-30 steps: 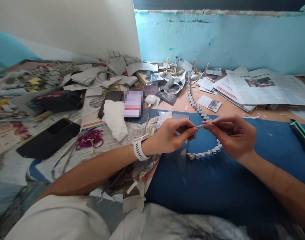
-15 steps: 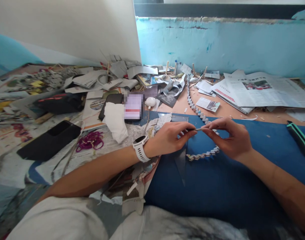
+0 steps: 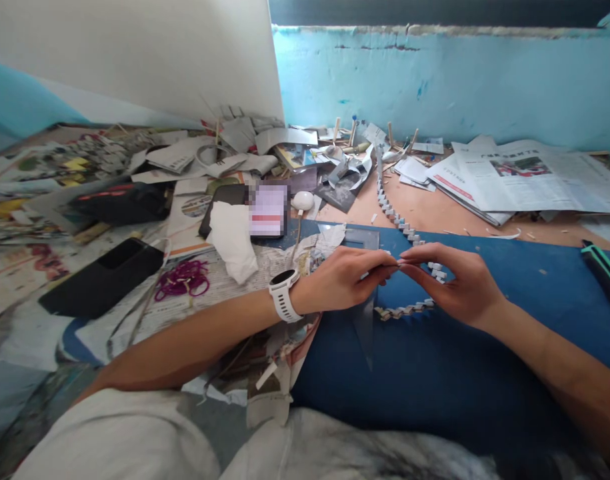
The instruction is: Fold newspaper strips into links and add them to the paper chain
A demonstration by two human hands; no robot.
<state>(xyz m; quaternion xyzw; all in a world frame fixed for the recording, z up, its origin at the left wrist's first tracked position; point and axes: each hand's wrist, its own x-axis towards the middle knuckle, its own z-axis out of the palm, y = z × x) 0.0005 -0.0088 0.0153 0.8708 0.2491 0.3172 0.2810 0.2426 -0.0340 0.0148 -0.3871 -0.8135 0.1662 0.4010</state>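
My left hand [image 3: 352, 277] is closed in a pinch, its fingertips meeting those of my right hand [image 3: 455, 280], also pinched. Whatever lies between the fingertips is too small and hidden to name. Behind and below my right hand, a folded paper chain [image 3: 397, 220] curves down from the paper scraps at the back and ends on the blue mat [image 3: 409, 373]. A clear triangular ruler [image 3: 365, 333] lies on the mat, partly under my left hand.
A cutter [image 3: 605, 273] lies at the right edge. Newspapers [image 3: 529, 177] are at the back right. On the left are a dark phone [image 3: 102, 277], purple string [image 3: 182, 280], a white tissue [image 3: 233, 243] and a lit phone [image 3: 267, 212].
The small strip piece seen between my fingertips is now hidden by them. My left fingers have closed further over it, and the view has shifted slightly.
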